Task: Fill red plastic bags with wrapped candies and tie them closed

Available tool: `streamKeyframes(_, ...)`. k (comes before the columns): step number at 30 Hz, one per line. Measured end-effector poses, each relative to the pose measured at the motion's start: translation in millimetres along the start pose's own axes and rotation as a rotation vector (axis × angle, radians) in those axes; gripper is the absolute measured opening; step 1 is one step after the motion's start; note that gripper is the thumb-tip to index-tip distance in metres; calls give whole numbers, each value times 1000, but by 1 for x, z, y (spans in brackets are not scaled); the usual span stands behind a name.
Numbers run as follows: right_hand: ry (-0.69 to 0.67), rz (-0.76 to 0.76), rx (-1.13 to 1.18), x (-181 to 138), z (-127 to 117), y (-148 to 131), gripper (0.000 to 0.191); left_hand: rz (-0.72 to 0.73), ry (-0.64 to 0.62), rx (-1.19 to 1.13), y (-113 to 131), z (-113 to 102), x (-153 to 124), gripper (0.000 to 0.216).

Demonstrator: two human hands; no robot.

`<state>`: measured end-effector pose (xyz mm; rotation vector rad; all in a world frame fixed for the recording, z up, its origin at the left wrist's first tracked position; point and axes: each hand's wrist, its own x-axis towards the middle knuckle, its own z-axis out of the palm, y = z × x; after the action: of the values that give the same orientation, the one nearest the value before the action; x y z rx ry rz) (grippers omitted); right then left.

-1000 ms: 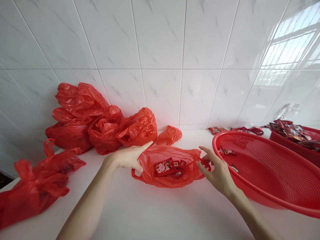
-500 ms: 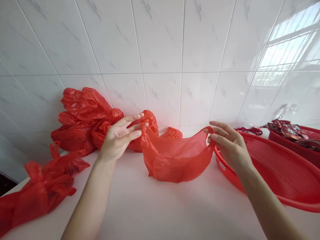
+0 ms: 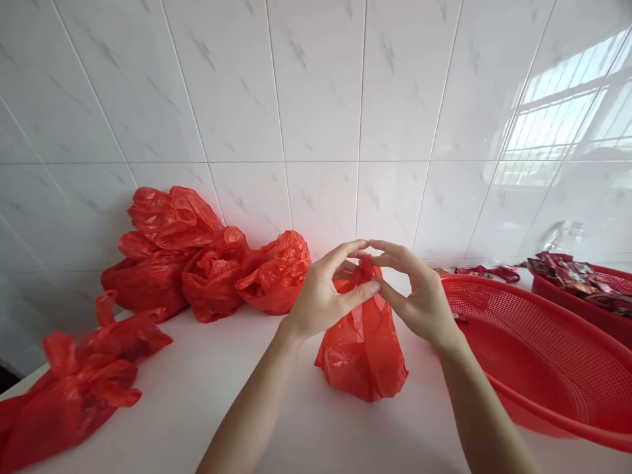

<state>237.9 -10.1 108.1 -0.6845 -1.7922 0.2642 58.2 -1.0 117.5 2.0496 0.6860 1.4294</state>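
Observation:
A thin red plastic bag (image 3: 363, 362) stands on the white table (image 3: 237, 421) in front of me, its handles gathered together at the top. My left hand (image 3: 326, 286) pinches the gathered handles from the left. From the right, my right hand (image 3: 415, 293) closes on the same spot, fingertips meeting those of the left. The bag's mouth is drawn narrow, and what lies inside cannot be made out.
Several filled red bags (image 3: 172, 263) lean against the tiled wall at the back left. Knotted red bags (image 3: 69, 388) lie at the left edge. On the right sits a red mesh basket (image 3: 523, 329); behind it, another basket holds small wrapped packets (image 3: 582, 273).
My hands have come together from either side, bringing the bag's two spread handles to one point. The wide-open mouth has narrowed, and the bag now looks taller.

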Motion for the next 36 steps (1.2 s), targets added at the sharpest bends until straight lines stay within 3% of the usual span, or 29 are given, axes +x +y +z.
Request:
streamKeyframes(5,22,1,77,-3,-6,7,42,-86,107,-57,-8,3,2,33)
streamKeyframes(7,-44,52,83,-3,-10,11,59,-70,191,-26,-9,-1,4,27)
streamKeyframes(10,-268,173,111,-1,-10,22,96,-35,306,0,-8,-5,7,23)
streamKeyframes(11,-359,217,146,-1,-7,26,93,-29,324,4,-8,-7,8,23)
streamKeyframes(14,-509,363,363,1,2,39,47,-18,339,30,-9,-12,9,25)
streamKeyframes(16,-437,464,552,2,6,47,35,1,347,81,-12,-19,9,28)
streamKeyframes(20,-126,584,834,3,5,58,34,97,463,382,-22,-43,8,31)
streamKeyframes(25,94,696,891,5,0,62,32,97,546,572,-34,-67,8,27)
streamKeyframes(27,167,724,893,6,0,64,31,87,510,555,-34,-71,7,34)
streamKeyframes(30,265,742,903,8,-1,65,29,50,325,536,-29,-73,4,59)
streamKeyframes(34,307,800,919,8,-3,64,21,-161,-8,653,-25,-74,0,96)
streamKeyframes(36,306,837,924,8,-4,64,18,-277,-131,715,-29,-74,-1,95)
